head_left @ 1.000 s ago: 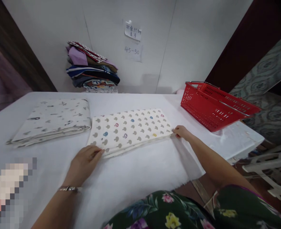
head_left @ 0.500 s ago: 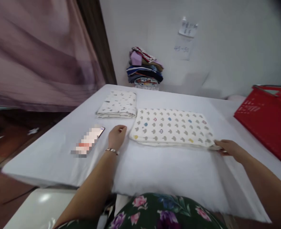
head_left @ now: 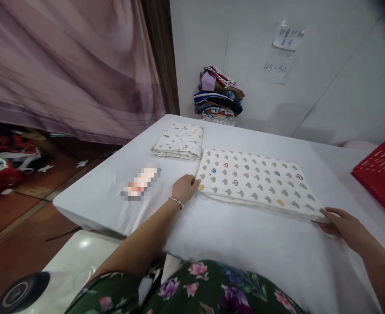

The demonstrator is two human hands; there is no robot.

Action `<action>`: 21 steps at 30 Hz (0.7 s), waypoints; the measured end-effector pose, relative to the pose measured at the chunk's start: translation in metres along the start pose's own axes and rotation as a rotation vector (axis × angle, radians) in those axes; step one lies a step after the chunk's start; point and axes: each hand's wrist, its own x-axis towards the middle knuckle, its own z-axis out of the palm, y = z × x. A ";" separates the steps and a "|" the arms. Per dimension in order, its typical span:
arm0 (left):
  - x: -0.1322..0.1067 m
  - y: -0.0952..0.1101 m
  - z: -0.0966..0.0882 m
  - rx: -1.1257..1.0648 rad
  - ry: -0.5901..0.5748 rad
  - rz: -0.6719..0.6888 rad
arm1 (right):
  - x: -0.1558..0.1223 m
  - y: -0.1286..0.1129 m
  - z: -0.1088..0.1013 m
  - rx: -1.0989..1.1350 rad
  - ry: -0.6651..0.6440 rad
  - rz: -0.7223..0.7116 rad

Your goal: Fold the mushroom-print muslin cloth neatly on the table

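A folded white cloth with grey and coloured mushroom prints (head_left: 254, 183) lies flat on the white table (head_left: 232, 244). My left hand (head_left: 185, 189), with a bracelet at the wrist, pinches the cloth's near left corner. My right hand (head_left: 343, 224) holds its near right corner, fingers curled at the edge. A second folded cloth, white with small grey prints (head_left: 179, 140), lies just beyond the left end of the first.
A blurred-out flat object (head_left: 140, 183) lies on the table left of my left hand. A stack of folded coloured fabrics (head_left: 218, 96) stands against the back wall. A red plastic basket (head_left: 380, 168) sits at the right. A mauve curtain (head_left: 68, 69) hangs at left.
The camera has swung left, bringing the curtain and floor into view. Both hands stay at the near corners of the mushroom cloth.
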 end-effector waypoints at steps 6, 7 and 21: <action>0.000 0.012 0.000 -0.093 -0.050 -0.092 | 0.001 0.004 -0.004 0.105 -0.097 0.013; 0.001 0.015 0.001 -0.123 -0.055 -0.107 | 0.001 0.005 -0.004 0.130 -0.105 0.010; 0.013 0.037 0.004 -0.925 -0.237 -0.490 | -0.004 0.004 -0.001 0.220 -0.181 -0.005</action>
